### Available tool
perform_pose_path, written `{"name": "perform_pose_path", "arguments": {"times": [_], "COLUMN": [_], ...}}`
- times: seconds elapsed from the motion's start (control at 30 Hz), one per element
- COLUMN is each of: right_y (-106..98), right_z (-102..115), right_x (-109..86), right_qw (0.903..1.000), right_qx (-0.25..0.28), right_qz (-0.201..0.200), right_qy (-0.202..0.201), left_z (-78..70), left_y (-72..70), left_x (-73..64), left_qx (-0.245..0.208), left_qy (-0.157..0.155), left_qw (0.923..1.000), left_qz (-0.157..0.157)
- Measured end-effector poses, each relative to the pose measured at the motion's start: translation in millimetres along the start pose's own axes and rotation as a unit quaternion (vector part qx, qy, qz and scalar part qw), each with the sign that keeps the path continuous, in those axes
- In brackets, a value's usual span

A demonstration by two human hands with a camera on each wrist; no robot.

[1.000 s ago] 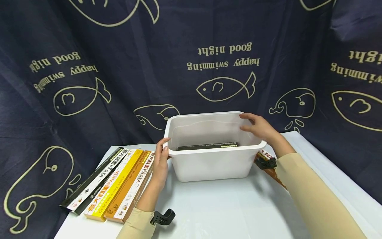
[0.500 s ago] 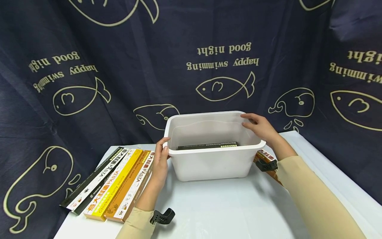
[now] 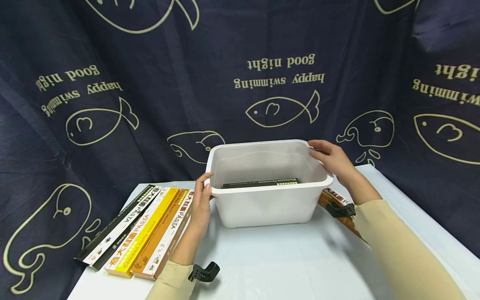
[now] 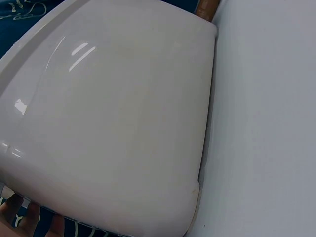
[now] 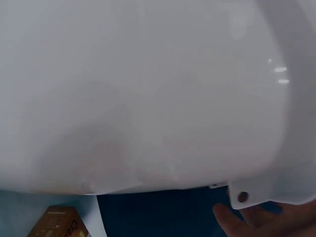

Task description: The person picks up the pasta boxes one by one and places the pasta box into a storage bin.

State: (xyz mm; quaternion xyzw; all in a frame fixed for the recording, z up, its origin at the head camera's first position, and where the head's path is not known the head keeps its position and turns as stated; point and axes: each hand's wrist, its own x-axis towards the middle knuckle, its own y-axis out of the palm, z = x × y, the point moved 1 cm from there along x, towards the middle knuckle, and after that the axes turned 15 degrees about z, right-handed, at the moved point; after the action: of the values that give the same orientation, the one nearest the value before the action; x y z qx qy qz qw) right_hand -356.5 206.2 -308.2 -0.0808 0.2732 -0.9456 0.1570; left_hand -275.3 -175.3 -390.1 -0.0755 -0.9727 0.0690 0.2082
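A white plastic storage bin [image 3: 264, 208] stands on the table, and a black "Blackpepper flavor sauce" pasta box [image 3: 258, 183] lies inside it. My left hand [image 3: 202, 202] grips the bin's left side, fingertips over the rim and thumb near the front corner. At the right rim, my right hand [image 3: 335, 160] has loosely extended fingers at the back corner. In the right wrist view, those fingers [image 5: 227, 219] show beside the rim's lip; whether they touch it is hard to tell. An orange pasta box [image 3: 343, 216] lies right of the bin, partly hidden by my right arm.
Left of the bin lie a black pasta box [image 3: 120, 227], a yellow chicken curry box [image 3: 144, 233] and a brown crab roe box [image 3: 165, 233], side by side. The white table [image 3: 270, 258] extends in front. A dark fish-patterned curtain [image 3: 210, 96] hangs behind.
My right hand has shifted slightly rightward, its fingertips drawing back from inside the bin to the rim. The left hand and the bin look almost unmoved.
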Motion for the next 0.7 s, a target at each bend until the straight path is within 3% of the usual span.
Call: {"name": "perform_pose_path", "arguments": {"times": [0.7], "right_y": [2.1], "right_z": [15.3], "right_x": [-48.3], "right_qw": [0.9982], "right_qx": [-0.013], "right_qz": [-0.050], "right_qy": [-0.030], "left_z": [-0.5], "left_y": [-0.5], "left_x": [0.2], "left_qx": [-0.005], "left_qy": [-0.006], "left_qw": [1.0000], "left_qz": [-0.001]}}
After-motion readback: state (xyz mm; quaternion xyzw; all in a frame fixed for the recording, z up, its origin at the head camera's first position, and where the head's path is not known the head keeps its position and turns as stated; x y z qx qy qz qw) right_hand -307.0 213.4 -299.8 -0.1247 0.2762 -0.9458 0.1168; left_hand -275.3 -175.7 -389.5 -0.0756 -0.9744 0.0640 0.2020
